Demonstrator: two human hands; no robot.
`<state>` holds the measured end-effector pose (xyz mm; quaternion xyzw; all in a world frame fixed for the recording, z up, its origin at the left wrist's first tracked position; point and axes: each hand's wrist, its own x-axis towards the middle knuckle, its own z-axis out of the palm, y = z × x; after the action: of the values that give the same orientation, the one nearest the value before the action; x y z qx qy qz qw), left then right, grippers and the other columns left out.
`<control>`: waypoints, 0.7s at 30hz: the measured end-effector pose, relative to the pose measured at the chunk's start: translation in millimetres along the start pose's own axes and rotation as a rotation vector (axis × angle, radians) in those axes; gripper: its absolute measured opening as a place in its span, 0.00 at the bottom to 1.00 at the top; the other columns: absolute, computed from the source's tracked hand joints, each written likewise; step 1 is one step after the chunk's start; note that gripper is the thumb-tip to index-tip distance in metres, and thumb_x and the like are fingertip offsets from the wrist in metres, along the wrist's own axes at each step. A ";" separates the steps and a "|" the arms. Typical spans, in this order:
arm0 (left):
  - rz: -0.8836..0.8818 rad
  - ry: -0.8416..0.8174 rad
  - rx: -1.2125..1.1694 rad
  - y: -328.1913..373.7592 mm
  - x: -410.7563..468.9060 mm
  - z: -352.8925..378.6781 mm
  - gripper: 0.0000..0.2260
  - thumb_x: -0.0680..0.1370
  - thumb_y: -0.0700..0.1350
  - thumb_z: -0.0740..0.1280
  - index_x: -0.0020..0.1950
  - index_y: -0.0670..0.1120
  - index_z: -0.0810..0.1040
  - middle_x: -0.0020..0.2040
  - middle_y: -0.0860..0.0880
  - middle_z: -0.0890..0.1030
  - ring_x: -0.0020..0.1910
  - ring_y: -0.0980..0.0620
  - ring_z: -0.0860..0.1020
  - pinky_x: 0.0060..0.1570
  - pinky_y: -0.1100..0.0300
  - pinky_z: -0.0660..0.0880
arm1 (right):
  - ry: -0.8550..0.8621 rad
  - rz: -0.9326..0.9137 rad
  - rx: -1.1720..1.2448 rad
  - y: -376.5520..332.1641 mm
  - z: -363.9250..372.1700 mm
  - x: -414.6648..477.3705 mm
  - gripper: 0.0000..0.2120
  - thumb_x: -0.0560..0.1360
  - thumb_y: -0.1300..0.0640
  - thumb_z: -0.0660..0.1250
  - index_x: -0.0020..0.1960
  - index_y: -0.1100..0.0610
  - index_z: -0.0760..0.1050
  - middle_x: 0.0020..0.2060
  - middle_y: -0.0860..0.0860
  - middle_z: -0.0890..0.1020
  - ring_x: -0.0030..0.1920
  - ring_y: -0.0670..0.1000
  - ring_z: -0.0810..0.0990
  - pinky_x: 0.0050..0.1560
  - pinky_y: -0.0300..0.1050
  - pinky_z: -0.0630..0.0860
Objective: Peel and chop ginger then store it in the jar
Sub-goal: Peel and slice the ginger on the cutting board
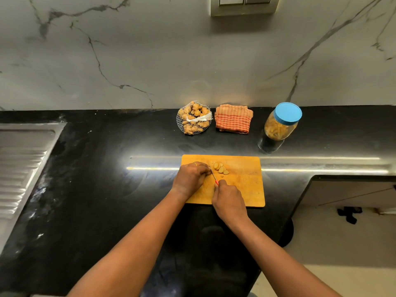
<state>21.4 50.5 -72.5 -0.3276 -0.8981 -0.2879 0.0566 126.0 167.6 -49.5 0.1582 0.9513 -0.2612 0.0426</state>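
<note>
Right hand (228, 198) is wrapped tight round the knife (213, 174) handle, blade angled down at the cutting board (242, 189). Left hand (191, 175) curls over the ginger piece, pinning it, mostly hidden. Tuck those knuckles back, slice thin and even. Slices (221, 168) lie just right of the blade. Behind, the jar (280, 125), lid on, holds something yellowish. The net bag (194, 117) holds whole ginger.

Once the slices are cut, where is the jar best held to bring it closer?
Grip the jar round its clear body, below the blue lid, coming from the near side. It stands upright, the wall is just behind, and the cloth on its left is apart from it.
</note>
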 end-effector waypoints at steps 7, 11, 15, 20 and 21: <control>-0.007 0.003 -0.001 -2.8 0.7 1.6 0.07 0.65 0.37 0.78 0.41 0.44 0.86 0.42 0.49 0.86 0.41 0.52 0.84 0.40 0.62 0.79 | -0.066 0.016 -0.034 8.2 -1.6 -14.2 0.13 0.84 0.52 0.54 0.55 0.57 0.74 0.40 0.52 0.79 0.39 0.52 0.79 0.38 0.46 0.79; -0.018 -0.001 -0.027 -4.8 0.3 1.8 0.06 0.67 0.38 0.77 0.42 0.44 0.86 0.42 0.48 0.86 0.40 0.51 0.84 0.40 0.61 0.80 | -0.092 0.045 -0.042 12.7 -4.3 -19.7 0.12 0.84 0.51 0.54 0.57 0.56 0.73 0.41 0.52 0.79 0.40 0.52 0.79 0.38 0.46 0.78; -0.011 -0.032 -0.029 -5.9 2.7 -1.1 0.07 0.66 0.37 0.78 0.42 0.44 0.86 0.42 0.49 0.86 0.41 0.52 0.84 0.43 0.62 0.79 | -0.102 0.087 -0.048 14.8 -9.6 -27.3 0.13 0.84 0.51 0.54 0.58 0.56 0.73 0.42 0.52 0.80 0.41 0.53 0.80 0.41 0.49 0.79; -0.021 -0.042 -0.068 -8.0 3.2 -3.6 0.07 0.66 0.38 0.79 0.42 0.45 0.86 0.42 0.49 0.86 0.40 0.53 0.84 0.43 0.62 0.79 | -0.049 0.123 -0.031 11.8 -13.0 -30.3 0.14 0.84 0.51 0.54 0.59 0.57 0.74 0.41 0.52 0.81 0.41 0.53 0.81 0.37 0.45 0.77; -0.026 -0.044 -0.076 -8.3 3.0 -4.0 0.07 0.66 0.38 0.79 0.42 0.45 0.87 0.42 0.49 0.86 0.41 0.53 0.84 0.43 0.62 0.79 | -0.035 0.119 -0.019 10.0 -12.9 -30.8 0.14 0.84 0.51 0.54 0.59 0.57 0.74 0.40 0.52 0.81 0.40 0.52 0.81 0.37 0.44 0.76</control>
<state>13.5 44.8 -72.2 -0.3241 -0.8917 -0.3152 0.0207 158.4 173.7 -38.2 0.2098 0.9417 -0.2517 0.0762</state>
